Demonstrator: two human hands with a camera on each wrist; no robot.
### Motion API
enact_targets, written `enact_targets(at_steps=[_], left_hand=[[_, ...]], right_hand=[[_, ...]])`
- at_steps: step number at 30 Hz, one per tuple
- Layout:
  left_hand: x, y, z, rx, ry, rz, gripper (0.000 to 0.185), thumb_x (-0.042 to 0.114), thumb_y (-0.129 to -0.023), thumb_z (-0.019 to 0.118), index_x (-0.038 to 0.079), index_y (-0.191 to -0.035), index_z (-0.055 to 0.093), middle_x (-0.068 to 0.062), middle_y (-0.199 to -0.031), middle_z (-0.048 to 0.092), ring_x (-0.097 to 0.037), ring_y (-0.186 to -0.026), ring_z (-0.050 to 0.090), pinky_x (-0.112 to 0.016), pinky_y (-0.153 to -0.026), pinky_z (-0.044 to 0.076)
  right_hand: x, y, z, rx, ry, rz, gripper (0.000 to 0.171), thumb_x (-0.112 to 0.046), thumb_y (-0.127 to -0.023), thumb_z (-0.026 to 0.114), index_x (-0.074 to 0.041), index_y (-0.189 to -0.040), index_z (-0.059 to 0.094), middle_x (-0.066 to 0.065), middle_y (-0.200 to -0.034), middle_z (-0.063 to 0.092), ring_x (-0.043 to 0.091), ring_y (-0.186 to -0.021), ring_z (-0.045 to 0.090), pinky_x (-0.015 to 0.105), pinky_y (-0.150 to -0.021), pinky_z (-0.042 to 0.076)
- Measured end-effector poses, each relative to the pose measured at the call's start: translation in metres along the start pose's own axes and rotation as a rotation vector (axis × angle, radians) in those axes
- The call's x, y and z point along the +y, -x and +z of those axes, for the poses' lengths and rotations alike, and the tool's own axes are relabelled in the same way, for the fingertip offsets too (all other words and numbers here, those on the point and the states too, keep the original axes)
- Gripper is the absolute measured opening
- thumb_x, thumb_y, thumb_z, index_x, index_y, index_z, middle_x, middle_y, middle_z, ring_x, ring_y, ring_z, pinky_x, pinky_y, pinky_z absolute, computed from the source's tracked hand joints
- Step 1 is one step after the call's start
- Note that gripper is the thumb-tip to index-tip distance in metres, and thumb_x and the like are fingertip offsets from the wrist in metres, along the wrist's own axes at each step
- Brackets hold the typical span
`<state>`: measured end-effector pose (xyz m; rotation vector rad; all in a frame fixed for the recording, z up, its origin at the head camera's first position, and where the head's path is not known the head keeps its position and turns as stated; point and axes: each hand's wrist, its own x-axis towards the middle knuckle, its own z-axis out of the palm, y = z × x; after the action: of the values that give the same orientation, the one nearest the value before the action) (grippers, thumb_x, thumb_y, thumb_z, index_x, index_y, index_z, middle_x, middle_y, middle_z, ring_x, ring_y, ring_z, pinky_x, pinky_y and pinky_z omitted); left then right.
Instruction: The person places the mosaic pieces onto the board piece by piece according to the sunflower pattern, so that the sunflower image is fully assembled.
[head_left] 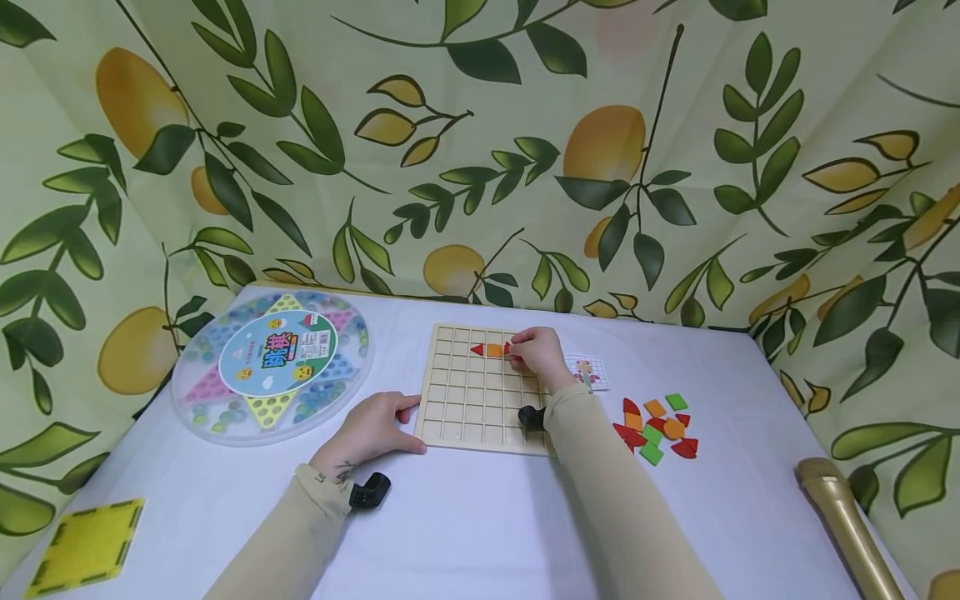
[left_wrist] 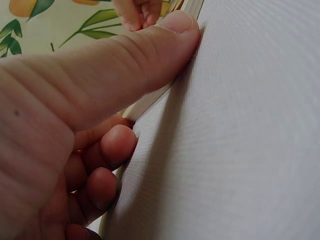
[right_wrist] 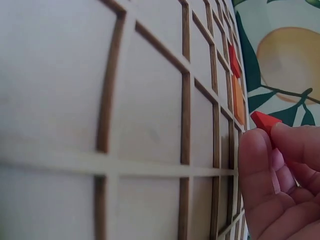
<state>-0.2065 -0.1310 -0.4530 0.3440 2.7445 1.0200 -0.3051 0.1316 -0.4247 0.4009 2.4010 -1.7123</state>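
Note:
A wooden grid board (head_left: 468,408) lies on the white table. In its top row sit a red triangle (head_left: 476,350) and an orange square (head_left: 494,350). My right hand (head_left: 512,354) pinches a small red piece (right_wrist: 264,121) at the cell just right of the orange square (right_wrist: 238,105), with the piece tilted above the board (right_wrist: 150,100). My left hand (head_left: 414,425) holds the board's near-left corner: its thumb (left_wrist: 165,40) lies along the board's edge (left_wrist: 145,102), and its curled fingers (left_wrist: 117,145) sit against it.
A pile of red, orange and green pieces (head_left: 656,425) lies right of the board, with a small pattern card (head_left: 591,371) behind it. A round marble game box (head_left: 273,362) is at the left, a yellow square (head_left: 86,546) near left, a gold microphone (head_left: 851,525) near right.

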Motion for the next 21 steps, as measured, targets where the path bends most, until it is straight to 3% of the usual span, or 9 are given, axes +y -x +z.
enact_targets(at_steps=[8,14,21], left_hand=[[-0.0015,-0.0007,0.0,0.002,-0.009,0.012,0.08,0.03,-0.052,0.089,0.008,-0.123,0.06,0.002,-0.071,0.047,-0.013,-0.064,0.04,-0.026,-0.06,0.03],[-0.001,-0.0007,-0.0007,-0.003,-0.008,0.008,0.08,0.03,-0.052,0.089,0.008,-0.124,0.06,0.001,-0.071,0.047,-0.014,-0.064,0.04,-0.026,-0.06,0.03],[0.0004,-0.0001,-0.0015,-0.004,-0.004,0.008,0.081,0.03,-0.052,0.089,0.008,-0.124,0.06,0.001,-0.071,0.047,-0.014,-0.063,0.039,-0.026,-0.06,0.029]], right_hand=[[0.0007,-0.0001,0.0034,-0.032,0.061,-0.026,0.037,0.001,-0.09,0.043,-0.007,-0.124,0.057,0.012,-0.094,0.052,0.014,-0.056,0.049,0.023,-0.056,0.044],[0.0012,-0.0008,0.0039,-0.025,0.084,-0.05,0.034,0.001,-0.091,0.041,-0.008,-0.116,0.061,0.01,-0.094,0.05,0.015,-0.054,0.046,0.024,-0.054,0.04],[0.0009,-0.0028,0.0044,0.001,0.107,-0.046,0.023,-0.001,-0.089,0.049,-0.002,-0.109,0.063,0.013,-0.1,0.057,0.016,-0.07,0.051,0.023,-0.058,0.044]])
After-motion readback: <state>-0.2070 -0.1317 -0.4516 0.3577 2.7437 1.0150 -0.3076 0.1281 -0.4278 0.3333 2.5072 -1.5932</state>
